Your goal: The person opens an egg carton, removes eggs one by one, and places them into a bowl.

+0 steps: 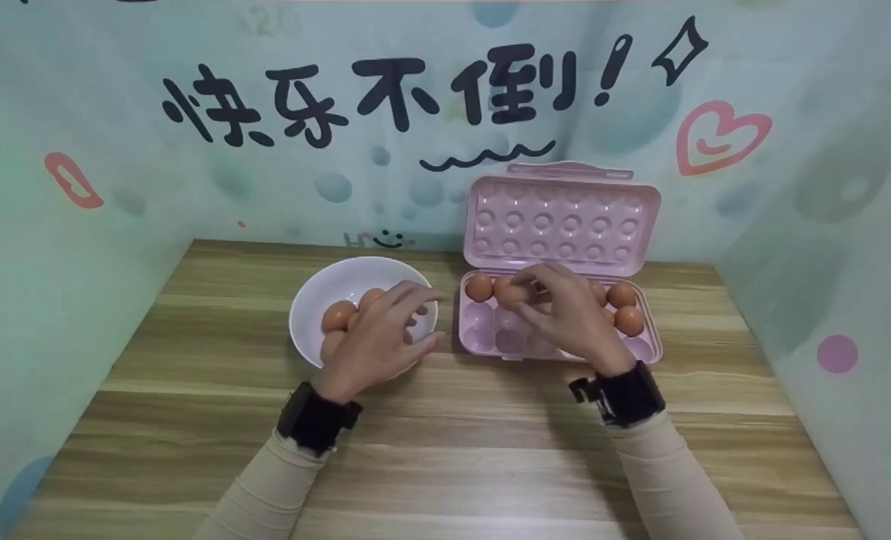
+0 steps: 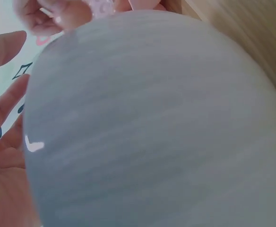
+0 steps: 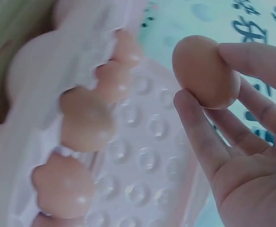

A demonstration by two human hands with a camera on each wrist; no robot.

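In the head view my left hand [image 1: 378,337] hovers over a white bowl [image 1: 304,319], with its fingers spread and no egg seen in them. Several brown eggs [image 1: 338,316] lie inside the bowl, partly covered by that hand. My right hand [image 1: 577,311] pinches a brown egg [image 3: 205,71] between thumb and fingertips, above the pink egg box [image 1: 483,337]. In the right wrist view this egg is apart from the others. More eggs [image 1: 629,320] sit in the box's hollows, mostly along the back and right side; my right hand hides some of them.
The box's dimpled lid [image 1: 558,229] stands raised at the back, close to a printed cloth backdrop [image 1: 385,187]. Bowl and box rest side by side on a wood-grain table [image 1: 445,450], the bowl on the left. Cloth walls also flank the table's two sides.
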